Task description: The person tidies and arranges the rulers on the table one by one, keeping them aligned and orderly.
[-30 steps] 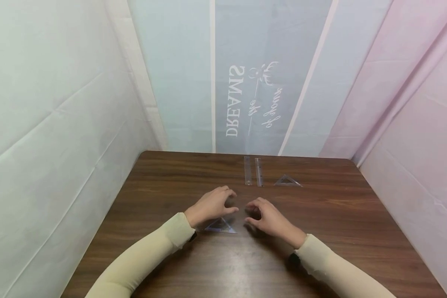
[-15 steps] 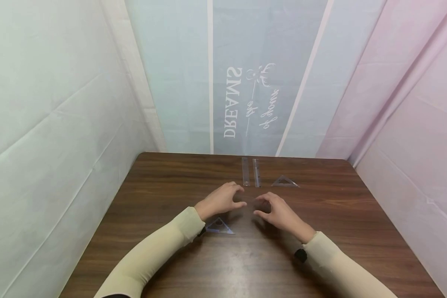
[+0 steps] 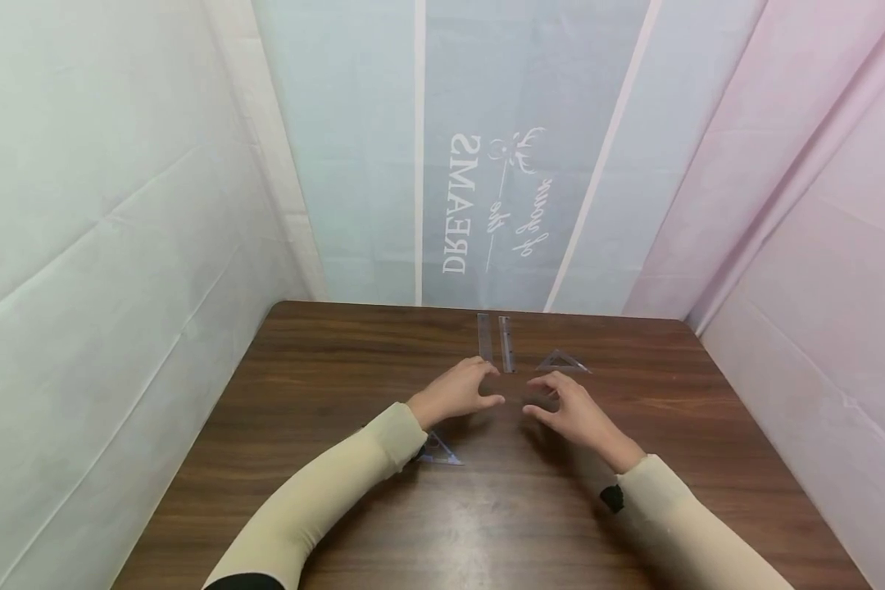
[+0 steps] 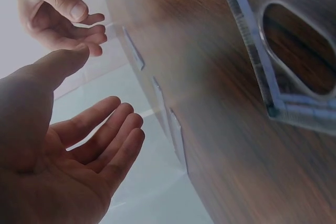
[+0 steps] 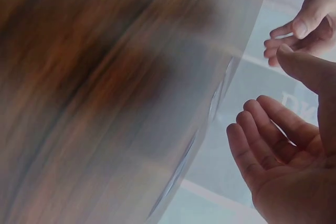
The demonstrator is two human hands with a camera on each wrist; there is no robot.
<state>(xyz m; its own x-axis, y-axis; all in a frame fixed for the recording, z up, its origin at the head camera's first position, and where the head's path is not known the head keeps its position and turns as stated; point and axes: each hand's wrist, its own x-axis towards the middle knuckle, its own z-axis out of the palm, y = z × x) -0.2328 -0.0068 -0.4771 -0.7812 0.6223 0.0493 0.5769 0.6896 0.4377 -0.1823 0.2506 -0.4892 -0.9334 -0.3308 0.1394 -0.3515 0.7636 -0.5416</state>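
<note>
Over the dark brown counter (image 3: 317,369) with streaky wood grain, the bare left hand (image 3: 457,390) and the bare right hand (image 3: 577,411) face each other, well apart. The left grip is wide, with the thumb away from the gently bent fingers, and it has hold of nothing; the right grip has the same loose, rounded shape, equally without any object. Beside the left wrist lies a transparent plastic set square with blue edging (image 3: 448,457) (its inside cut-out is rounded), partly covered in the head view by the cream cloth left sleeve (image 3: 324,471). Beyond the fingers, two flat objects of clear plastic lie side by side: a wider straight ruler (image 3: 484,338), nearest to the left fingertips, and a narrower straight ruler (image 3: 506,344). To their right, beyond the right hand, rests a colourless plastic triangle (image 3: 563,369) with a triangular cut-out.
</note>
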